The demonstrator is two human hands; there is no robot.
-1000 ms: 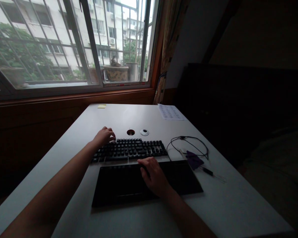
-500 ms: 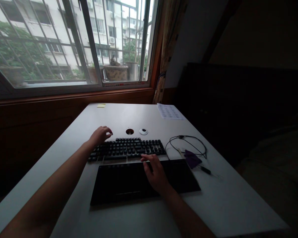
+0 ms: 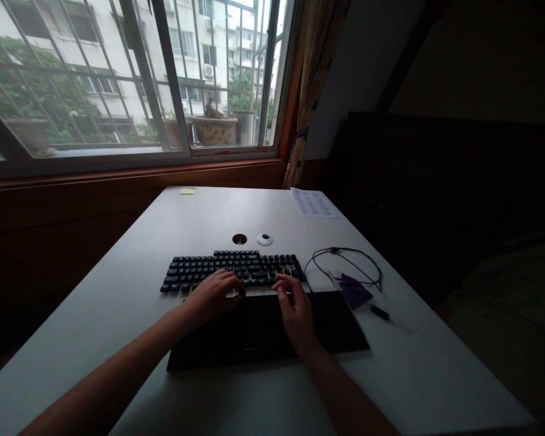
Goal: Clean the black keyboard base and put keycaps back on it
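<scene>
Across the desk lies a keyboard (image 3: 238,261) with black keys and a pale base. A flat black panel (image 3: 263,333) rests in front of it, partly under my forearms. My left hand (image 3: 213,295) is over the keyboard's lower edge and the panel's back edge, fingers curled toward the thumb. Something dark shows at those fingertips, too small to name. To its right, my right hand (image 3: 295,312) hovers above the panel, its fingers bent and apart, tips close to the keyboard's front edge. Nothing shows in it.
At right lie a looped black cable (image 3: 366,254), a purple cloth (image 3: 355,292) and a black-handled wire tool (image 3: 380,312). Behind the keyboard are a round desk hole (image 3: 240,239) and a white disc (image 3: 264,241). Printed paper (image 3: 315,204) and a yellow note (image 3: 188,191) lie farther back.
My left hand has come from the keyboard's back left to its front middle, toward my right hand. My right hand has shifted slightly right, its fingers drawn closer together.
</scene>
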